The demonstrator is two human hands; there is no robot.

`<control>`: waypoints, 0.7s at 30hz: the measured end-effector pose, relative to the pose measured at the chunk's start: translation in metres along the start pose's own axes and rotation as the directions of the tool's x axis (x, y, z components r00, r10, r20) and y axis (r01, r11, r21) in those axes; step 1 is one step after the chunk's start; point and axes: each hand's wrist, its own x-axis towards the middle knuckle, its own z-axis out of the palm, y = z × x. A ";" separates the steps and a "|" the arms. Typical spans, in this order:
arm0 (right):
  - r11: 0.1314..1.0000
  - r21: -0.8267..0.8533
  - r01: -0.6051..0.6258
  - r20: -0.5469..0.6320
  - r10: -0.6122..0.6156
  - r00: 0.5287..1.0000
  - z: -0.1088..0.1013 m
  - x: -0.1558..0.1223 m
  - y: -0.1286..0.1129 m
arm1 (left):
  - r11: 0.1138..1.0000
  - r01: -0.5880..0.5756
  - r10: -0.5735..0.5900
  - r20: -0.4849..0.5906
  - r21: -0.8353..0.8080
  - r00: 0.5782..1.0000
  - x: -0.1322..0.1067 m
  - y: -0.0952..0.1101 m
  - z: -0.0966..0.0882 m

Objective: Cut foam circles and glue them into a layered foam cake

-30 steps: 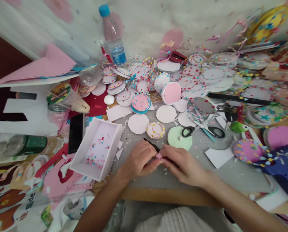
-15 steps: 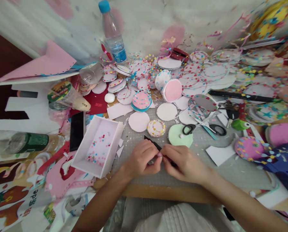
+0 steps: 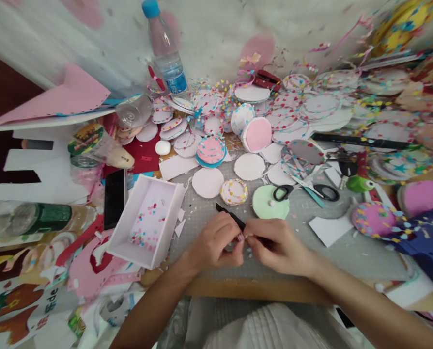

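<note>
Both hands work close together over the grey mat (image 3: pixel 296 257), near its front edge. My left hand (image 3: pixel 220 242) is closed in a pinch, with a small pink piece (image 3: pixel 240 237) showing at its fingertips. My right hand (image 3: pixel 276 245) is closed too, its thumb and forefinger nearly touching that piece. A slim black tool with a slanted tip (image 3: pixel 231 214) runs from beyond the left knuckles back under the right fingers; its rear part is hidden in the right hand. Just beyond lie a pale green disc (image 3: pixel 269 206) and a white disc ringed with coloured dots (image 3: pixel 234 192).
A white open box (image 3: pixel 120 242) with confetti stands left, beside a dark phone (image 3: pixel 115 198). Black-handled scissors (image 3: pixel 325 192) lie to the right. Decorated paper discs crowd the back, around a water bottle (image 3: pixel 169 58). White paper scraps (image 3: pixel 331 228) lie on the mat's right.
The fingertips of my two hands have drawn slightly apart, and the pink piece shows more clearly at the left fingers. The whole view has shifted a little.
</note>
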 end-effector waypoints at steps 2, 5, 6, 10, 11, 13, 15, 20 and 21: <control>0.998 0.048 -0.031 0.038 0.029 0.999 0.000 0.000 -0.001 | 0.999 -0.030 0.030 0.018 0.039 0.999 0.000 -0.001 -0.001; 0.998 0.038 -0.047 0.085 0.043 0.995 -0.001 0.000 -0.001 | 0.991 -0.068 0.063 0.048 0.116 0.997 0.000 -0.003 -0.003; 0.999 0.027 -0.045 0.096 0.043 0.995 -0.001 0.000 -0.001 | 0.987 -0.080 0.072 0.056 0.141 0.996 0.001 -0.004 -0.003; 0.999 -0.005 -0.039 0.118 0.039 0.992 -0.002 0.000 -0.001 | 0.969 -0.129 0.115 0.080 0.211 0.990 0.001 -0.006 -0.002; 0.999 -0.006 -0.042 0.118 0.042 0.992 -0.002 0.000 -0.001 | 0.966 -0.139 0.122 0.089 0.218 0.989 0.001 -0.006 -0.002; 0.998 -0.002 -0.055 0.122 0.055 0.991 -0.002 0.000 -0.001 | 0.962 -0.151 0.129 0.108 0.228 0.986 0.000 -0.007 -0.002; 0.997 0.014 -0.075 0.122 0.073 0.990 -0.001 0.000 -0.002 | 0.958 -0.157 0.131 0.119 0.240 0.984 0.000 -0.007 -0.002; 0.991 0.058 -0.122 0.098 0.116 0.988 0.002 0.000 -0.003 | 0.953 -0.167 0.139 0.125 0.253 0.982 -0.002 -0.007 -0.002; 0.989 0.065 -0.130 0.095 0.124 0.988 0.003 0.000 -0.003 | 0.954 -0.169 0.141 0.127 0.247 0.982 -0.002 -0.007 -0.002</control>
